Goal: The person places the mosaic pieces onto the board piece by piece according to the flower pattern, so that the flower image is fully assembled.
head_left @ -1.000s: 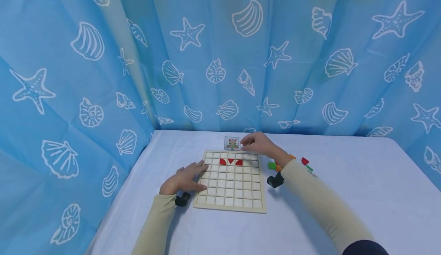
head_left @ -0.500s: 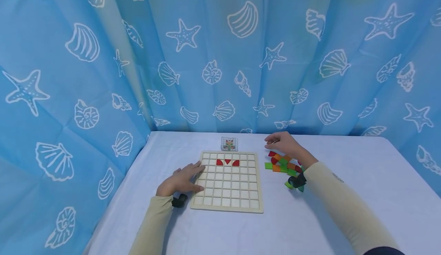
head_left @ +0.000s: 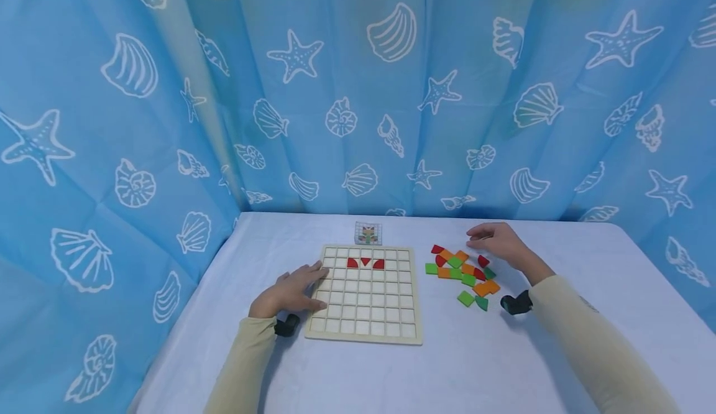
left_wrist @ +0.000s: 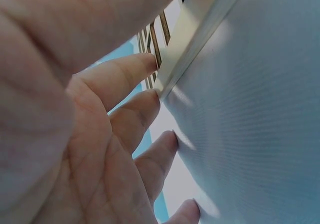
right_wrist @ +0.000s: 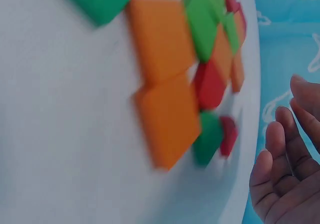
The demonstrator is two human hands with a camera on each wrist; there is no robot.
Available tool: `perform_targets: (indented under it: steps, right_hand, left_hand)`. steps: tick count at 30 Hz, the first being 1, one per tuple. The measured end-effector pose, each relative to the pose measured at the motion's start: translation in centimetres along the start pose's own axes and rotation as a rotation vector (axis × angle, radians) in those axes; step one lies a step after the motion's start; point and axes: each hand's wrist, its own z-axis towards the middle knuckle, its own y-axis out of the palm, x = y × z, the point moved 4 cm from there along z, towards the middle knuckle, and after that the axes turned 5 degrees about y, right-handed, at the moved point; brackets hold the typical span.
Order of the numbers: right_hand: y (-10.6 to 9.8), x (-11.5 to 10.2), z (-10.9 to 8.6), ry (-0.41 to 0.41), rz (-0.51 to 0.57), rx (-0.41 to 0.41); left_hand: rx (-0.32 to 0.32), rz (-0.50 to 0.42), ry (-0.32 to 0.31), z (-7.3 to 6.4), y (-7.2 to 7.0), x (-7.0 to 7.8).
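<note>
My left hand (head_left: 291, 291) rests with spread fingers on the left edge of a cream grid board (head_left: 363, 341). In the left wrist view its fingertips (left_wrist: 150, 101) lie along the board's rim. Near the top of the board sit a red triangle (head_left: 365, 262) and two red quarter-round tiles (head_left: 378, 265). My right hand (head_left: 498, 240) hovers over the far side of a loose pile of coloured tiles (head_left: 455, 273), fingers loosely curved and holding nothing. Orange square tiles (right_wrist: 167, 119), green ones and red ones show close in the right wrist view.
A small pattern card (head_left: 368, 234) with a coloured figure lies just beyond the board. The white-covered table (head_left: 268, 377) ends at a blue curtain (head_left: 358, 91) printed with shells and starfish. Black wrist cameras hang under both wrists.
My right hand has moved right, from beside the pattern card to over the tile pile, uncovering the tiles. My left hand has stayed on the board's edge. The head view has shifted slightly.
</note>
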Motion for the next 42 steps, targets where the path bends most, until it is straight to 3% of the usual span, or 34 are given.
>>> perform_targets:
  steps: [10,19,30,36,42]
  right_hand:
    - [0.0,2.4,-1.0,0.023,0.001,-0.008]
    - [0.1,2.7,-3.7,-0.044,-0.078,-0.042]
    - [0.7,3.1,-7.0,-0.098,-0.094,-0.114]
    - [1.0,2.9,-7.1,-0.153,-0.144,-0.09]
    - [1.1,3.2,-7.0,-0.158,-0.163,-0.086]
  left_hand:
    - [0.011,-0.009,-0.002,0.0,0.0,-0.1]
    - [0.012,-0.005,0.028,-0.1,0.4,0.0]
    - [0.021,0.006,0.004,-0.4,0.2,0.0]
    - [0.037,-0.004,-0.002,-0.4,-0.2,0.1]
    - [0.02,-0.022,0.008,-0.5,0.0,0.1]
